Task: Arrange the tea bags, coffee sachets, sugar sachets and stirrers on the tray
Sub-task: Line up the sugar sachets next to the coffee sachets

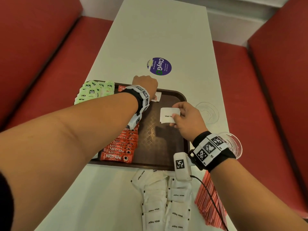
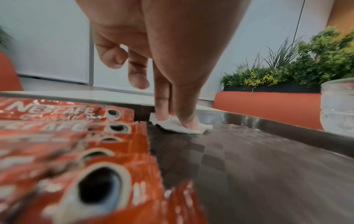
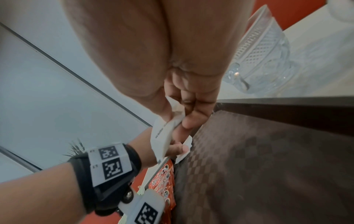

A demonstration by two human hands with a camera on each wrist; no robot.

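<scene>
While the left hand (image 1: 145, 84) reaches across to the far edge of the brown tray (image 1: 181, 148), its straight fingertips (image 2: 188, 123) press a white sugar sachet (image 2: 182, 125) flat on the tray floor, just beside the far end of the row of red coffee sachets (image 1: 122, 145). That sachet lies directly under the fingers, close against the far rim; whether it touches the rim I cannot tell. The other fingers of that hand are loosely bent and hold nothing.

The right hand (image 1: 187, 120) hovers over the right half of the tray with a second sugar sachet (image 1: 169, 115) pinched between thumb and curled fingers; in the right wrist view there seems to be more than one sachet in the pinch. Its long axis runs roughly across the tray, the printed face up, and it is off the surface, near but apart from the pressed one. Judging by this, the right hand is the nearer one for the coming placement, and the sachet would go down toward the far rim, next to the one already laid.

Green tea bags (image 1: 93, 92) overlap the tray's far left corner. The heap of loose sugar sachets (image 1: 160, 202) and the red stirrers (image 1: 209, 204) lie on the white table (image 1: 163, 30) on the near side of the tray, not yet arranged. Two glass cups (image 1: 233, 144) stand on the table right of the tray, close to the right wrist
</scene>
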